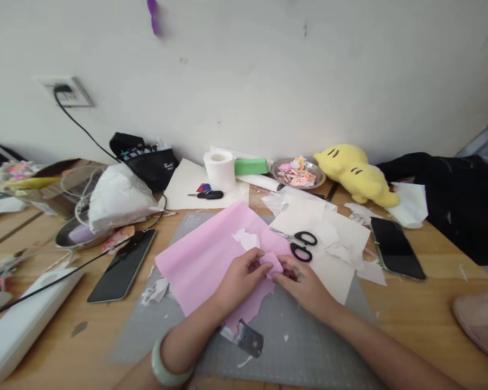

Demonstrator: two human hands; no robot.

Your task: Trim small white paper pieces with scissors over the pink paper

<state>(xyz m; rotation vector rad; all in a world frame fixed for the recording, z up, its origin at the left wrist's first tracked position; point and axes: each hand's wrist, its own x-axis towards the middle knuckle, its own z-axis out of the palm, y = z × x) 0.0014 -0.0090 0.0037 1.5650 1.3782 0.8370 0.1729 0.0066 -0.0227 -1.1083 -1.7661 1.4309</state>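
Observation:
Both my hands meet over a large pink paper sheet, holding a small pink paper piece between them. My left hand pinches its left side with thumb and fingers. On its right side, the fingertips of my right hand are closed. Black-handled scissors lie just beyond my right hand, on white paper. A torn white scrap rests on the pink sheet. Nearer me, a dark metal blade-like piece lies by the sheet's ragged lower edge.
A grey cutting mat lies under the papers. Phones lie on either side, the right phone near a yellow plush toy. Along the wall stand a white roll, a metal plate of cutouts and a black pen pouch.

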